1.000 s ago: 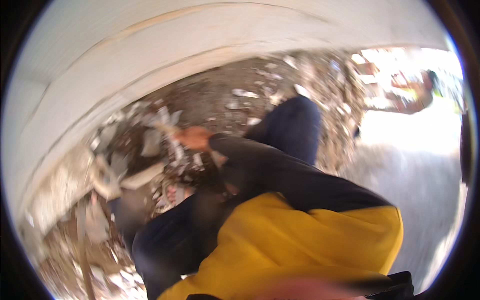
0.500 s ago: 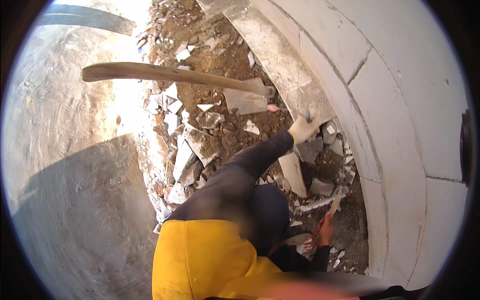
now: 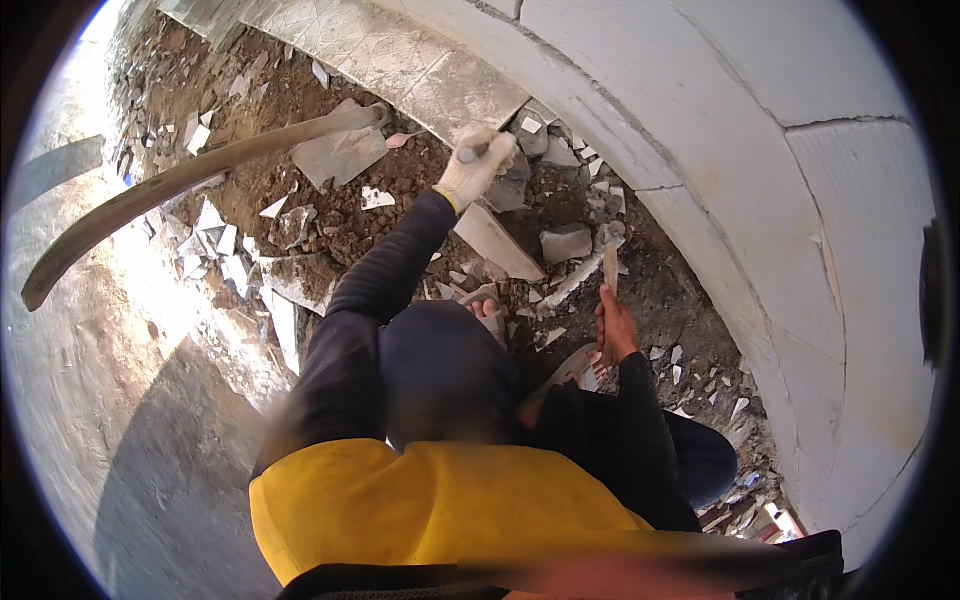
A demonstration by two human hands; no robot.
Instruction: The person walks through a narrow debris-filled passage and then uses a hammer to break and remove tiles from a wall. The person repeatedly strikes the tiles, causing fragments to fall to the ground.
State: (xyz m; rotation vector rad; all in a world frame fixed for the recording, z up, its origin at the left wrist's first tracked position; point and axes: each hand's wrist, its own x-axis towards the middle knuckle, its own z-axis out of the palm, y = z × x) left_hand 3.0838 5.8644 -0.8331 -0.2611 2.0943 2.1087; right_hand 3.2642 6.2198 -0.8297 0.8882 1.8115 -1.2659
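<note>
My left hand (image 3: 474, 178), in a cream knitted glove, is closed around a grey metal rod (image 3: 469, 154), which looks like a chisel seen nearly end-on. It is at the broken edge of the tiled strip (image 3: 468, 92), and where its tip rests is hidden. Bare and lower to the right, my right hand (image 3: 618, 330) grips the wooden handle of a hammer (image 3: 611, 262). The hammer's grey head is over the rubble, apart from the rod. A pale tile slab (image 3: 498, 244) leans in the dirt just below my left hand.
A long-handled hoe (image 3: 200, 160) lies at the left, its flat grey blade (image 3: 341, 148) on the soil. Broken white tile pieces (image 3: 228, 240) and stones cover the dirt. A white block wall (image 3: 700, 140) curves along the right. Smooth concrete (image 3: 190, 480) lies at the lower left.
The view has turned, so the wall, hoe and rubble appear shifted. My left hand stays at the tile edge with the rod. My right hand still grips the hammer, whose head now shows more clearly.
</note>
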